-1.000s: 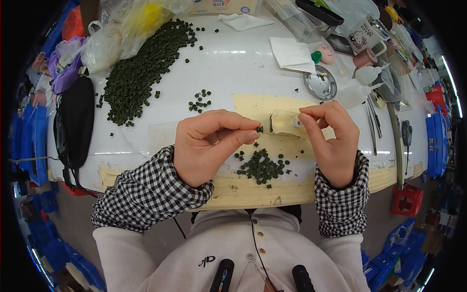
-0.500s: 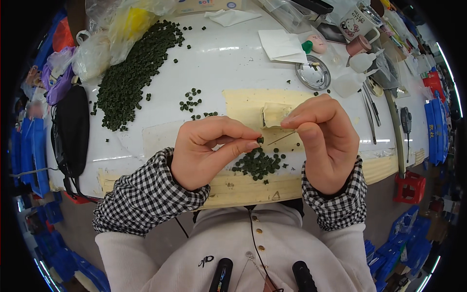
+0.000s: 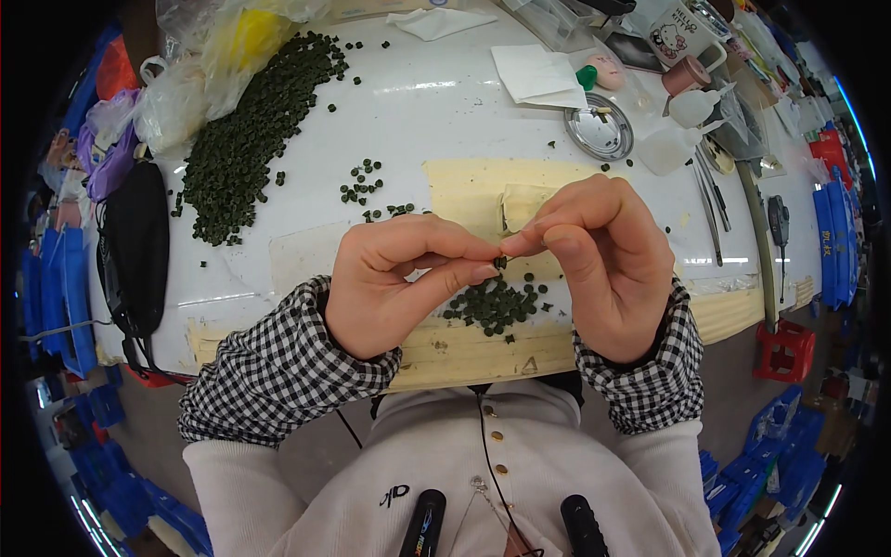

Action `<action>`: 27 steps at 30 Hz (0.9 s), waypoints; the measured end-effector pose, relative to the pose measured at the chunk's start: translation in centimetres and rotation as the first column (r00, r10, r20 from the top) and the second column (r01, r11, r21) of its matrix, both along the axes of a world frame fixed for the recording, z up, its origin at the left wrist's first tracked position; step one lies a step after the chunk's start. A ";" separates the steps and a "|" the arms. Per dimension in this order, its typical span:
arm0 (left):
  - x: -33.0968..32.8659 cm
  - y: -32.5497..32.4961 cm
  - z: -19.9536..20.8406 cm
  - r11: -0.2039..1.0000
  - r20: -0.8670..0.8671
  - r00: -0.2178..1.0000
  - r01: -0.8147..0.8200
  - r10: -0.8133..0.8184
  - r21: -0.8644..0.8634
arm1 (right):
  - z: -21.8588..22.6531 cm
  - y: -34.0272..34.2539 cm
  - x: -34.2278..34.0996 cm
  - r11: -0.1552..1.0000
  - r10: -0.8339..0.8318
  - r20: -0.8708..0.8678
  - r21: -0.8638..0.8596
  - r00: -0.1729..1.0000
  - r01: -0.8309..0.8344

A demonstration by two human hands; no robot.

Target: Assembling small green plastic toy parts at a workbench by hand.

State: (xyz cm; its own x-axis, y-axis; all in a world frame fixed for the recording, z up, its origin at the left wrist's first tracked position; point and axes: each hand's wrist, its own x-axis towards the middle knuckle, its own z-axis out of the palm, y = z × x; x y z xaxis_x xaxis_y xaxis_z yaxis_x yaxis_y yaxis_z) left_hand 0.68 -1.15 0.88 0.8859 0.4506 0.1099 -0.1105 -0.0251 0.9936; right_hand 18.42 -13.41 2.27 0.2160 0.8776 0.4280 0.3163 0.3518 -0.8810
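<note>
Green piece is clamped by the left hand; beside it is the right hand, whose grip I cannot make out.

A small, round, dark green piece – its material too small to tell – is pinched upright or tilted, I cannot tell which, in the left hand; fingertips of the right hand partly cover it, hiding its upper side from view.
</note>
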 end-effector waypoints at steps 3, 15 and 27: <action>0.0 0.0 0.0 1.000 -0.003 1.000 -0.003 0.003 -0.003 | 0.2 -0.1 -0.2 1.000 -0.015 -0.076 0.000 0.997 0.015; 0.1 -0.1 0.1 0.999 0.008 0.999 -0.045 0.046 -0.027 | 0.0 0.6 2.0 0.873 -0.455 0.617 0.167 0.642 0.458; 0.0 -0.2 -0.3 0.979 0.098 0.975 -0.194 0.199 -0.057 | 1.1 -0.4 -0.5 0.970 -0.236 0.443 0.056 0.865 0.236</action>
